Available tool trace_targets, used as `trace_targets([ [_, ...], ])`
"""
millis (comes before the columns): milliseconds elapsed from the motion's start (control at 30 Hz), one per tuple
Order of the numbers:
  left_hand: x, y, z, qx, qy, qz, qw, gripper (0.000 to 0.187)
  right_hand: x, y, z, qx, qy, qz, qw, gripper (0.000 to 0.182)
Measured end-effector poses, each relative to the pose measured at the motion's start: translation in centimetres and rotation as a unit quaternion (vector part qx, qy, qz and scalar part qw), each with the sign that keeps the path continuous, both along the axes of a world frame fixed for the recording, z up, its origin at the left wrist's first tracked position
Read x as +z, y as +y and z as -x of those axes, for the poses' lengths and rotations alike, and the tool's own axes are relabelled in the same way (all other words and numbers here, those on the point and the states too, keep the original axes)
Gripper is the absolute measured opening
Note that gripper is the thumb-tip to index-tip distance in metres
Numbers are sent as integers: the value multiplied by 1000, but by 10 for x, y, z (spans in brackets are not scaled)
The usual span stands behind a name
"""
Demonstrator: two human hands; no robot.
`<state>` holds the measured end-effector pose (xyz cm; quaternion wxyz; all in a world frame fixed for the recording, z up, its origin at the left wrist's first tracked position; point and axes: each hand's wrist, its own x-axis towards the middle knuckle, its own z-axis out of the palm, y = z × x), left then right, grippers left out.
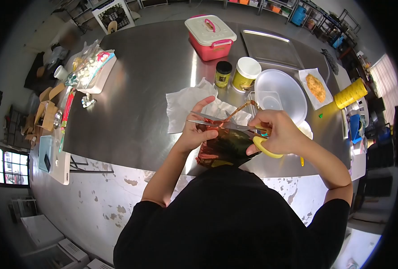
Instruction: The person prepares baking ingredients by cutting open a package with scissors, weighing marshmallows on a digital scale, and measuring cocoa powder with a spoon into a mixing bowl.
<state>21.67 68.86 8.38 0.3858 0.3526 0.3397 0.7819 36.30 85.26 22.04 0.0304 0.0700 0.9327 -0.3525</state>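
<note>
Over the bench's [131,112] near edge, the left hand [193,135] pinches a coppery foil packet [223,145] at its upper left. Scissors [226,125] lie across the packet's top, blades parted and pointing left, their yellow handles [267,149] gripped by the right hand [280,132]. Whether foil sits between the blades I cannot tell.

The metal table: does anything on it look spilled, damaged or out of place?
A small green scrap lies loose on the table near the golden-brown food, so it looks like stray litter. The white sheet beyond the shiny bag is rumpled. No clear spill.
</note>
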Motion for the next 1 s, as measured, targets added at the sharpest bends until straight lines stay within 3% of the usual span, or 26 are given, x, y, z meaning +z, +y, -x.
trace_targets([
  [233,0,1,1,-12,30,-2,999,67,4,1,0,-10,-35,4,999,48],
  [333,17,-3,-6,-45,12,14,999,64,8,-4,4,16,2,18,1000,50],
  [667,14,-9,-3,-64,34,-17,997,60,8,-6,10,23,-47,34,998,48],
  [767,12,-10,-5,-66,-10,-19,998,59,8,-7,11,20,-56,49,997,47],
  [1000,11,-11,-4,-62,37,-22,997,56,3,-2,10,11,-85,93,992,45],
])
